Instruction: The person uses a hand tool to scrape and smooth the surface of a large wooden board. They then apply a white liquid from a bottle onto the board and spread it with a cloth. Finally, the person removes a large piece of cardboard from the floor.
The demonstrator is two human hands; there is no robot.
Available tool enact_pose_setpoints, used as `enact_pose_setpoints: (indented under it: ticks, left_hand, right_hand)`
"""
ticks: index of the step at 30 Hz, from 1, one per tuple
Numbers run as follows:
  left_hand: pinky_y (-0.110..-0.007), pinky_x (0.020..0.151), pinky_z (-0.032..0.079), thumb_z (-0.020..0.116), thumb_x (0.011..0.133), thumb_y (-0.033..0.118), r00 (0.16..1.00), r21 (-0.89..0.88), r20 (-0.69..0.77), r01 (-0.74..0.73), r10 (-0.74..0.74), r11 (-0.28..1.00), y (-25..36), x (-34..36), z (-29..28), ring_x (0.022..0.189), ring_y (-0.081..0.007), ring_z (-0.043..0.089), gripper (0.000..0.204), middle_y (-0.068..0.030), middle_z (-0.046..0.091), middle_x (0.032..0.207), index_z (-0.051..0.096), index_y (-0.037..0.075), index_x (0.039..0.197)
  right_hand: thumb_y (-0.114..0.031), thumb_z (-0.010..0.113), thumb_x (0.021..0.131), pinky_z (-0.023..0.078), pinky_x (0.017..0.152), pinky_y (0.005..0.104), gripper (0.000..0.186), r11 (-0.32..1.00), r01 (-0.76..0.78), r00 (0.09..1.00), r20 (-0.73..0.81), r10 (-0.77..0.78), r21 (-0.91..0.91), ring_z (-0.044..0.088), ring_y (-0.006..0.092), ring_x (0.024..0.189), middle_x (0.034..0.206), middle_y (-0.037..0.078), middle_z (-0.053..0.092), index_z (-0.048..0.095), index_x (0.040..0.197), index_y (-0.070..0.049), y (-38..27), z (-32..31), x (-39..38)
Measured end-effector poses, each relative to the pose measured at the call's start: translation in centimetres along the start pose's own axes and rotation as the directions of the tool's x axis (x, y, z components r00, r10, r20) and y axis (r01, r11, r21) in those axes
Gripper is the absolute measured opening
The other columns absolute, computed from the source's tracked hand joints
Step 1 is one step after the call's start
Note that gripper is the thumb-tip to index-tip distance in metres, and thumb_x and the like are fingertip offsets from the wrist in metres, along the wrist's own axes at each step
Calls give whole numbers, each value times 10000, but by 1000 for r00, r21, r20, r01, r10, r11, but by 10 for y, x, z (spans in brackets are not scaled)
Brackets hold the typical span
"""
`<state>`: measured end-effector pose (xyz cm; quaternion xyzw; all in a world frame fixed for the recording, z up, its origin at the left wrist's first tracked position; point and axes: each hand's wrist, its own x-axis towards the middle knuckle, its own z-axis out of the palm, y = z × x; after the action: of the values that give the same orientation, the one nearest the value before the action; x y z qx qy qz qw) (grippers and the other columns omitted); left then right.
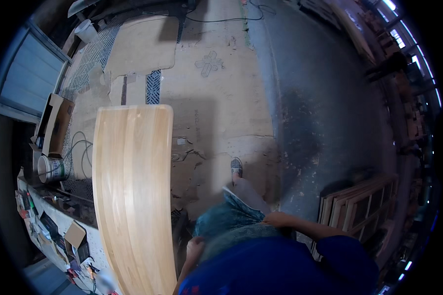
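Observation:
A crumpled teal cloth [221,216] with a pale edge hangs in front of my waist; whether it is an apron or a loose sheet I cannot tell. My right hand [276,220] is closed on its right side. At its left side, my left hand [194,247] is closed on the cloth, its fingers partly hidden. Just left of that hand runs a long, pale wooden panel [133,172] with rounded far corners, apart from both hands.
Flattened cardboard [241,98] covers the floor ahead. On the left are a white bucket [51,168], an open cardboard box [59,125] and a bench [96,241] with tools. Framed wooden panels [362,206] lean at the right. A cable [221,20] lies far ahead.

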<state>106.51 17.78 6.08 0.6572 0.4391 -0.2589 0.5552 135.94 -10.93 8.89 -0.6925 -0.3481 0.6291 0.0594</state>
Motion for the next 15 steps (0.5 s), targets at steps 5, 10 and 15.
enact_pose_setpoints:
  ticks: [5, 10, 15]
  left_hand:
    - [-345, 789, 516, 638, 855, 111, 908, -185, 408, 189, -100, 964, 43, 22, 13, 878, -131, 639, 191, -70, 715, 881, 739, -16, 956]
    - [-344, 594, 463, 591, 911, 200, 908, -113, 394, 201, -142, 973, 150, 19, 32, 608, -136, 570, 241, -81, 619, 687, 693, -12, 859]
    - [-363, 752, 490, 603, 892, 219, 930, 13, 367, -3, -2, 1000, 205, 65, 26, 780, -206, 634, 253, -110, 667, 791, 692, -15, 926]
  right_hand:
    - [-626, 426, 1008, 480, 897, 501, 720, 981, -146, 975, 187, 121, 126, 649, 365, 962, 1093, 180, 696, 687, 1083, 41, 67, -49, -13]
    - [-559, 420, 1033, 471, 881, 512, 667, 996, -69, 919, 392, 41, 56, 640, 379, 929, 1074, 197, 688, 679, 1073, 54, 92, -90, 2]
    - [-589, 381, 1038, 475, 800, 518, 732, 1000, 20, 945, 327, -18, -2, 640, 374, 851, 881, 214, 661, 672, 871, 62, 139, -119, 35]
